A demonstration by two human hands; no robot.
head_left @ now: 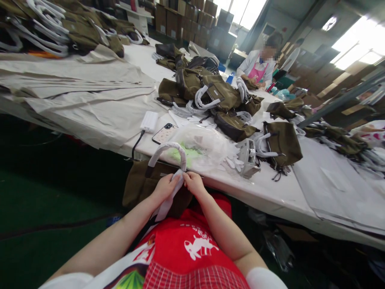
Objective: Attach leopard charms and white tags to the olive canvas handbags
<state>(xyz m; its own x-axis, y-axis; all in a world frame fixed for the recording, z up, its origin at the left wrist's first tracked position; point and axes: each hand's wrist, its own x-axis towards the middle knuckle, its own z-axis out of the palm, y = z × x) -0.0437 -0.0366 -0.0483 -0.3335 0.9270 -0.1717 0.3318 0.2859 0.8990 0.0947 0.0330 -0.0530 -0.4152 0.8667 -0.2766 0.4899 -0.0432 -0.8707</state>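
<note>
An olive-brown bag rests on my lap against the table edge. Its arched handle is wrapped in white paper. My left hand and my right hand meet at the handle's right end, both pinching a white paper strip that trails down over my red apron. The fingers of both hands are closed on the strip.
On the white table lie a clear plastic bag, a phone, a white power bank, white gloves and several olive bags with wrapped handles. Sheets of paper cover the left. Another person sits at the far end.
</note>
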